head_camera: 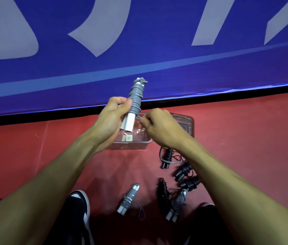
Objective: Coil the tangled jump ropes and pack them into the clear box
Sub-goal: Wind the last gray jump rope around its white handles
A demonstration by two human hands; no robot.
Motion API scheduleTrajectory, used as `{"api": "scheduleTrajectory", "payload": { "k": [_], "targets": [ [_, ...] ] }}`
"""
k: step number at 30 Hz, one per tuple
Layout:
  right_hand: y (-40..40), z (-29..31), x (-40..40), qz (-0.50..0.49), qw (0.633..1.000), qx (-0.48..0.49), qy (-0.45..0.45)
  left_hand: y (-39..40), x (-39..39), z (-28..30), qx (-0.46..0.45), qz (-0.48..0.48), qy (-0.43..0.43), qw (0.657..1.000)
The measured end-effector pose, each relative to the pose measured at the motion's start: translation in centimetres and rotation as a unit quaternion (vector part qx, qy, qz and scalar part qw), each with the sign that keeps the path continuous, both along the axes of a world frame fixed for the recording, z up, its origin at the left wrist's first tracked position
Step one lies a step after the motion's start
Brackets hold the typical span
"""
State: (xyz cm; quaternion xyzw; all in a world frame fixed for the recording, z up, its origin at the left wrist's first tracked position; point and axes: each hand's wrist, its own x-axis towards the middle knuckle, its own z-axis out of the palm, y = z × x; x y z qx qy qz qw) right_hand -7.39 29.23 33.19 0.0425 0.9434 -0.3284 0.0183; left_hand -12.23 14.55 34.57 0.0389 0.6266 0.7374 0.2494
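Two hands work over the clear box (131, 145): left hand (110, 119) fingers grip the grey jump rope (136, 96) steady while right hand (159, 124) fingers pinch its loose end to tuck it.

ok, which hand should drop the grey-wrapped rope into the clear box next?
Left, probably. The left hand already grips the wrapped rope directly above the clear box; the right hand only pinches the cord's loose end.
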Motion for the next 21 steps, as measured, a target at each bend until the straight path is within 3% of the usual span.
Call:
{"api": "scheduleTrajectory", "payload": {
  "k": [6,13,18,21],
  "targets": [
    [-0.3,0.1,0.0,0.011,1.000,0.002,0.018,-0.6,0.0,0.0,-0.058,-0.096,0.096,0.989],
    [-0.1,0.4,0.2,0.008,1.000,-0.003,0.030,-0.8,-0.2,-0.2,-0.112,-0.059,0.117,0.985],
    [-0.2,0.2,0.3,0.020,1.000,-0.001,0.018,-1.7,-0.7,-0.2,-0.220,-0.045,0.168,0.960],
    [-0.1,0.3,0.3,0.016,1.000,-0.009,0.021,-1.7,-0.5,0.0,-0.200,-0.036,0.159,0.966]
  ]
}}
